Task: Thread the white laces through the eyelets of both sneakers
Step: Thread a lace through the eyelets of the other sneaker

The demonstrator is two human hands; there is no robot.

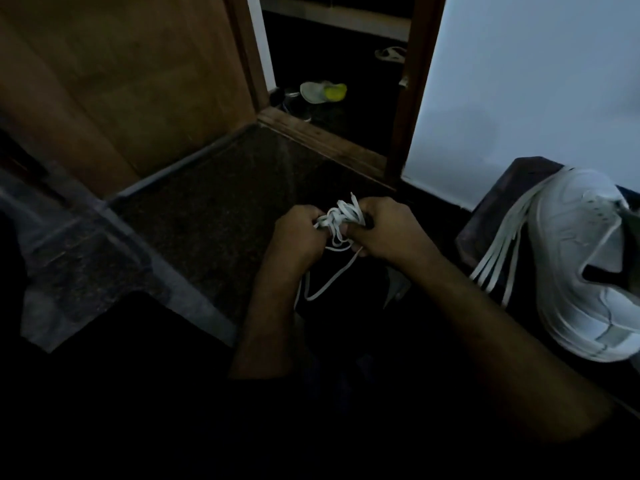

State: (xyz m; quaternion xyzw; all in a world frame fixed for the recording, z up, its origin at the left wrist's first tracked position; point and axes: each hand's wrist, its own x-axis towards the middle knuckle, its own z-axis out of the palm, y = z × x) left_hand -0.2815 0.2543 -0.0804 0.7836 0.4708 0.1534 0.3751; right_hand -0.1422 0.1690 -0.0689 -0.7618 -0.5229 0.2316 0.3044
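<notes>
A tangled white lace (341, 221) is bunched between my two hands in the middle of the view. My left hand (298, 233) grips its left side and my right hand (384, 230) grips its right side. A loop of the same lace hangs down below them toward my lap. One white sneaker (585, 265) lies on its side at the right, resting on a dark wooden stool (498, 209). Another white lace (509, 244) is draped over that sneaker's edge, its strands hanging down the stool. The scene is dim, and I see no second white sneaker.
An open wooden door (114, 84) stands at the left, with a raised wooden threshold (322, 140) ahead. Beyond it lie a pale shoe with a yellow patch (322, 91) and a sandal (391, 53). A white wall (536, 81) rises at the right. The floor is dark speckled stone.
</notes>
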